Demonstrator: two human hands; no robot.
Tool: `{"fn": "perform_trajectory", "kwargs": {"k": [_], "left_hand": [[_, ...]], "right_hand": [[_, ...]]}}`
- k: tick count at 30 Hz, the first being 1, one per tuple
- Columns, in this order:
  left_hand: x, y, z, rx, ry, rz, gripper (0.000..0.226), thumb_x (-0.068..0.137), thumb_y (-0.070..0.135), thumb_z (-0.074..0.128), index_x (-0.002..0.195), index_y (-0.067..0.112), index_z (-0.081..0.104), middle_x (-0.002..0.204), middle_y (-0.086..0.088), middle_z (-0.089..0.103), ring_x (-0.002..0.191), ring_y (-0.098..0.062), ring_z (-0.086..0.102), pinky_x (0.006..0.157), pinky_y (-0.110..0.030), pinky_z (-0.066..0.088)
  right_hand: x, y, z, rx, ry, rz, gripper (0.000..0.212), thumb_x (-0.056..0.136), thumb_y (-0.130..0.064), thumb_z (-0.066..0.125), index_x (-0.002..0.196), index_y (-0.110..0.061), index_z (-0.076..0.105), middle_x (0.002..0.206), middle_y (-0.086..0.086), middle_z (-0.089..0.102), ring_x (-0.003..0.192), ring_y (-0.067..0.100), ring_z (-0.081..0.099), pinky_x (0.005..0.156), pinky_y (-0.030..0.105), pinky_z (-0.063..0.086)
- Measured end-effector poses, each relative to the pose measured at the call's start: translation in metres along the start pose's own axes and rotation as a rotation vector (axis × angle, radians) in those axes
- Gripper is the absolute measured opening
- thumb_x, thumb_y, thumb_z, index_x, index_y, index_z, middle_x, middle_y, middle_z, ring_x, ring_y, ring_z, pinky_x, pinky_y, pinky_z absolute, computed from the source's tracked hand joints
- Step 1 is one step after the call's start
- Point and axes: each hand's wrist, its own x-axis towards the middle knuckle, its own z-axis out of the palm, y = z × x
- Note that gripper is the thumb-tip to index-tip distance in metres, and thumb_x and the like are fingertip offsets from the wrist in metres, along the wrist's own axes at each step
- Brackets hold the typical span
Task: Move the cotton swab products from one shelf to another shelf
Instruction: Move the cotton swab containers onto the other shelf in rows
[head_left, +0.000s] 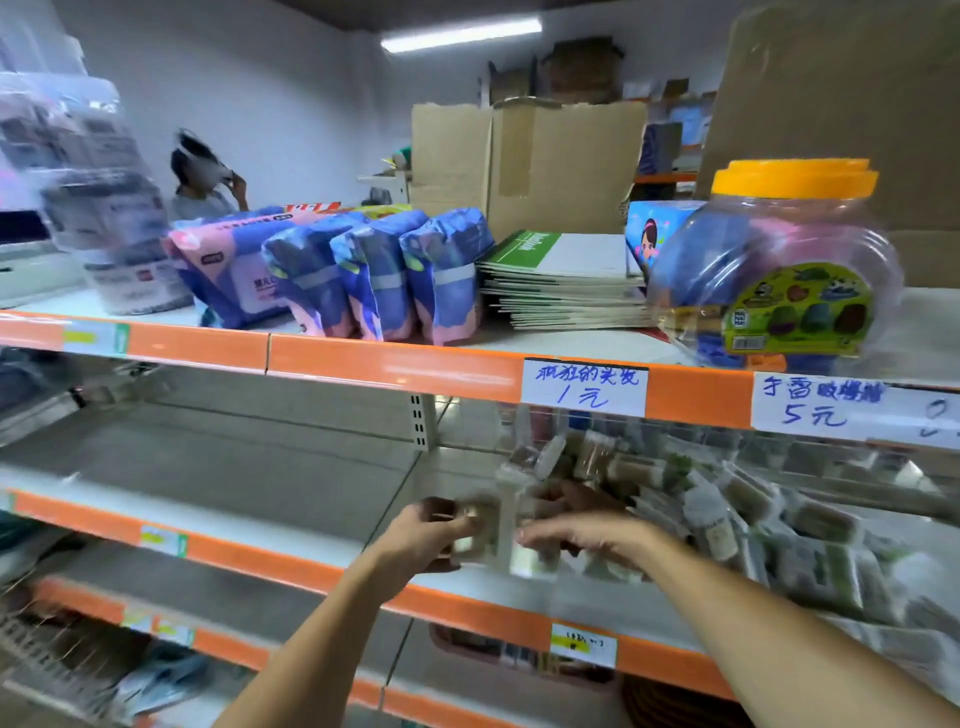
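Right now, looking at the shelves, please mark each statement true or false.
1. Both hands are at the middle shelf. True: left hand, right hand.
2. The left hand holds cotton swab packs. True.
3. The clear jar has a green lid. False: the lid is yellow.
4. The shelf section left of the hands is full of products. False: it is bare.
5. The notebooks stand upright. False: they lie stacked flat.
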Motion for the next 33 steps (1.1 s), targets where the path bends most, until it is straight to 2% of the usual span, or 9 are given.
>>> {"fn": "perform_trajectory", "kwargs": {"k": [4,11,14,17,21,24,28,31,33], "left_hand": [[-0.027,-0.018,-0.031,-0.077,0.099,-0.009,0.033,0.083,0.022,0.077,0.112,0.01,0.066,0.105,-0.011,0.073,0.082,-0.019,0.069,0.072,-0.033,0.056],[-0.097,-0.053,-0.097,-0.156,0.308,-0.018,0.026,0.087,0.017,0.072,0.112,0.009,0.066,0.099,-0.011,0.073,0.085,-0.021,0.07,0.07,-0.031,0.056],[-0.128,-0.069,-0.13,-0.175,0.412,-0.031,0.033,0.086,0.017,0.074,0.116,0.007,0.063,0.101,-0.011,0.073,0.08,-0.017,0.07,0.066,-0.03,0.056],[-0.155,-0.079,-0.159,-0.17,0.496,-0.027,0.03,0.087,0.016,0.073,0.113,0.004,0.065,0.086,-0.002,0.07,0.064,-0.006,0.065,0.065,-0.031,0.056],[-0.185,-0.092,-0.199,-0.197,0.545,-0.023,0.015,0.091,0.013,0.067,0.103,0.004,0.068,0.06,0.012,0.059,0.051,0.002,0.053,0.066,-0.027,0.054],[-0.204,-0.103,-0.232,-0.221,0.586,-0.017,0.011,0.089,0.015,0.07,0.098,0.009,0.071,0.078,-0.001,0.063,0.069,-0.007,0.058,0.062,-0.025,0.054],[-0.221,-0.116,-0.28,-0.251,0.642,-0.026,0.004,0.087,0.014,0.072,0.084,0.016,0.074,0.09,-0.007,0.067,0.082,-0.016,0.061,0.068,-0.028,0.055],[-0.229,-0.12,-0.317,-0.24,0.694,-0.01,0.01,0.087,0.015,0.073,0.08,0.022,0.075,0.09,-0.003,0.07,0.081,-0.015,0.061,0.075,-0.032,0.052],[-0.233,-0.126,-0.344,-0.264,0.734,-0.001,0.01,0.085,0.015,0.075,0.094,0.017,0.07,0.102,-0.005,0.072,0.091,-0.021,0.068,0.084,-0.039,0.055]], "right_hand": [[0.008,-0.027,0.029,0.009,-0.083,-0.091,0.051,0.062,-0.042,0.091,0.1,-0.017,0.067,0.089,-0.005,0.072,0.079,0.007,0.067,0.063,0.026,0.051],[0.038,-0.069,0.108,0.223,-0.324,-0.122,0.054,0.061,-0.018,0.093,0.107,-0.011,0.066,0.091,0.005,0.074,0.082,0.018,0.071,0.082,0.041,0.058],[0.047,-0.09,0.153,0.264,-0.389,-0.137,0.062,0.06,-0.008,0.093,0.112,-0.002,0.06,0.092,0.01,0.071,0.08,0.021,0.07,0.081,0.044,0.058],[0.05,-0.11,0.196,0.228,-0.47,-0.173,0.065,0.055,-0.014,0.095,0.107,0.006,0.061,0.083,0.012,0.068,0.073,0.021,0.068,0.07,0.038,0.058],[0.057,-0.136,0.251,0.208,-0.524,-0.221,0.043,0.059,-0.011,0.093,0.091,-0.003,0.066,0.076,0.008,0.07,0.071,0.021,0.067,0.077,0.044,0.055],[0.062,-0.162,0.29,0.166,-0.557,-0.259,0.055,0.05,-0.024,0.096,0.091,-0.001,0.068,0.076,0.008,0.069,0.07,0.02,0.065,0.075,0.044,0.057],[0.07,-0.197,0.337,0.142,-0.574,-0.288,0.035,0.067,-0.016,0.09,0.09,-0.012,0.064,0.071,0.001,0.059,0.05,0.004,0.053,0.043,0.016,0.039],[0.08,-0.22,0.374,0.128,-0.563,-0.317,0.039,0.066,-0.023,0.091,0.086,-0.017,0.058,0.067,-0.002,0.049,0.05,0.006,0.046,0.043,0.017,0.03],[0.086,-0.234,0.397,0.126,-0.563,-0.315,0.04,0.066,-0.023,0.091,0.088,-0.014,0.059,0.068,0.0,0.05,0.05,0.006,0.047,0.045,0.018,0.031]]}}
